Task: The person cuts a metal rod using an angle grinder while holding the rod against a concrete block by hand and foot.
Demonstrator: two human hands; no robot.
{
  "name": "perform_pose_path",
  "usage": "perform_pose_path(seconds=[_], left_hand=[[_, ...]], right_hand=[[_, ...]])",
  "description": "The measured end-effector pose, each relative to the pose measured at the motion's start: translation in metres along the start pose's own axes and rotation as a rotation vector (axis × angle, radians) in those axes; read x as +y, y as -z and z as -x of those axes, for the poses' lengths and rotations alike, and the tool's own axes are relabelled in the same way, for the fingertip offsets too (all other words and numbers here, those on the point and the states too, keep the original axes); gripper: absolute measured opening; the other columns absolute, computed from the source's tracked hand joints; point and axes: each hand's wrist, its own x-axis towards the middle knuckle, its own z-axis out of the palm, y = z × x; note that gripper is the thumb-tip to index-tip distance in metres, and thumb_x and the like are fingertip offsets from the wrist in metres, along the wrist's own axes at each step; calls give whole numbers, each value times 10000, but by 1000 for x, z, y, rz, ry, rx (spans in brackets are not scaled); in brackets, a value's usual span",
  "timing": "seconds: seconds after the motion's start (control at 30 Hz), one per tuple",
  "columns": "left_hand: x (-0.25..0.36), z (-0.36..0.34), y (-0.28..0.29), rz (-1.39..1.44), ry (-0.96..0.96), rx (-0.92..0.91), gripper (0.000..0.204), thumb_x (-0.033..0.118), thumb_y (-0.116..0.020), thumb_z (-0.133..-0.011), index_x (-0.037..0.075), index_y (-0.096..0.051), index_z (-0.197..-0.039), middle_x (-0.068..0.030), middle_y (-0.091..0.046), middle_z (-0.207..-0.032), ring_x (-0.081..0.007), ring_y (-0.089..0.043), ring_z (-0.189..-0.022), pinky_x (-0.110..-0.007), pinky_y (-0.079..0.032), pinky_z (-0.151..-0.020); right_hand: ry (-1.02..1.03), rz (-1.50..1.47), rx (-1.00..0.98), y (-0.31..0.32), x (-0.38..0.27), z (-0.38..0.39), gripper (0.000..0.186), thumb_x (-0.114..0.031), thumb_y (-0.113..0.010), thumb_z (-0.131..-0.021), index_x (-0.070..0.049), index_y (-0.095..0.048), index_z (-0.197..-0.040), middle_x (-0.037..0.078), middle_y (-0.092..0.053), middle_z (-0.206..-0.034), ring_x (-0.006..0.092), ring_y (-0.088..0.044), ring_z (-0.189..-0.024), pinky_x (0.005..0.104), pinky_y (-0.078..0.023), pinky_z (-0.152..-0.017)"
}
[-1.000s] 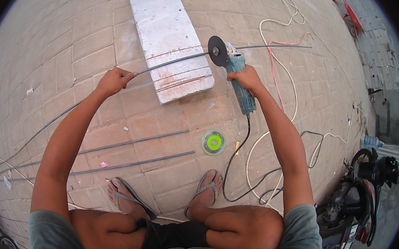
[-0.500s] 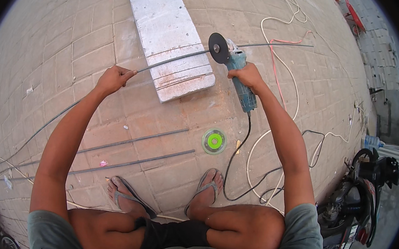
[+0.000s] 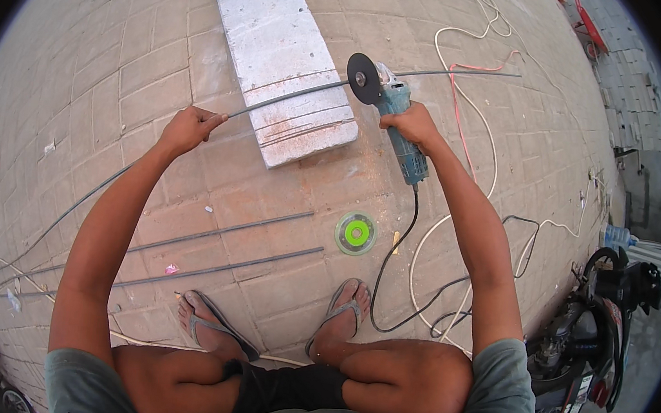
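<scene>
Pinched in my left hand [image 3: 190, 129] is a long grey metal rod [image 3: 293, 95]. The rod crosses the pale concrete block [image 3: 282, 41] and runs on past it to the right. My right hand [image 3: 412, 127] is wrapped round the body of a teal angle grinder [image 3: 408, 160]. Its black cutting disc [image 3: 364, 79] stands at the rod, by the block's right edge; whether they touch I cannot tell. Dark score lines and reddish dust mark the near end of the block.
Two more rods [image 3: 222, 231] lie on the paving in front of my feet. Near them is a disc with a green centre [image 3: 356, 233]. The grinder's black cord [image 3: 380, 289] and a white cable [image 3: 492, 154] loop at the right. A motorcycle [image 3: 595, 332] stands at far right.
Almost nothing differs. The block, hands and grinder sit a few pixels shifted in the picture, and both grips are the same.
</scene>
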Motion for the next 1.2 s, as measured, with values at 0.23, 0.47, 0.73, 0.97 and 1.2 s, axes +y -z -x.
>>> perform_pose_path(seconds=[0.23, 0.47, 0.73, 0.97, 1.2], left_hand=[[-6, -2, -2, 38, 5, 0, 607, 598, -656, -983, 19, -817, -1064, -80, -641, -631, -159, -594, -607, -360, -480, -618], [-4, -2, -1, 1, 31, -17, 602, 638, -641, -963, 75, -830, -1059, -103, -697, -680, -216, -671, -646, -392, -531, -677], [-4, -2, -3, 31, -11, 15, 599, 590, -650, -990, 19, -818, -1052, -76, -625, -613, -153, -581, -593, -358, -472, -605], [-4, -2, -2, 32, -30, 20, 605, 581, -649, -995, -1, -811, -994, -74, -614, -608, -154, -568, -587, -361, -464, -598], [-3, -1, -3, 25, -17, 14, 619, 579, -650, -995, -20, -800, -950, -72, -609, -605, -157, -568, -584, -364, -462, -591]], right_hand=[[-1, 12, -10, 0, -2, 1, 457, -283, -850, -614, 76, -736, -872, 207, -743, -862, 282, -713, -751, 373, -557, -697], [8, 24, 0, 0, -3, 3, 447, -290, -848, -617, 78, -734, -844, 205, -740, -844, 281, -710, -741, 376, -556, -690], [-14, 7, -5, -2, -1, 1, 454, -290, -851, -621, 82, -733, -852, 204, -740, -844, 282, -711, -736, 379, -556, -686], [26, 5, 10, -2, 2, 0, 452, -285, -851, -617, 80, -730, -854, 203, -740, -846, 283, -710, -736, 376, -557, -686], [2, 13, 3, -3, 0, 0, 442, -289, -856, -611, 66, -732, -842, 198, -739, -840, 278, -705, -731, 373, -555, -683]])
